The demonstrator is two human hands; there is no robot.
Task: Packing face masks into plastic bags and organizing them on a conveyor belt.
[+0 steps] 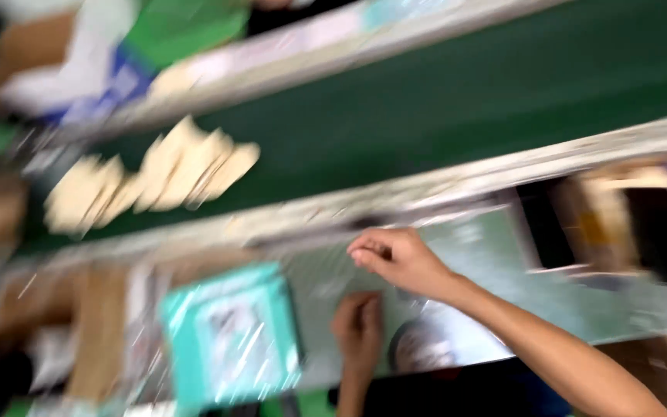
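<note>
Heavy blur. Left hand (pixel 359 328) at near counter (pixel 496 262) edge, flat on a grey sheet (pixel 326 286), grip unclear. Right hand (pixel 397 259) just beyond, fingers curled, contents unclear. Teal box (pixel 229 332) lies left, left hand nearer. Tan pieces (pixel 156 174) on far green belt (pixel 441 100).

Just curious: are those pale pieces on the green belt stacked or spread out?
Spread out: the pale pieces lie fanned along the green belt, overlapping; blur hides more.

blurred hands (pixel 399 259), teal packet (pixel 229 332), green belt (pixel 457 100)
</note>
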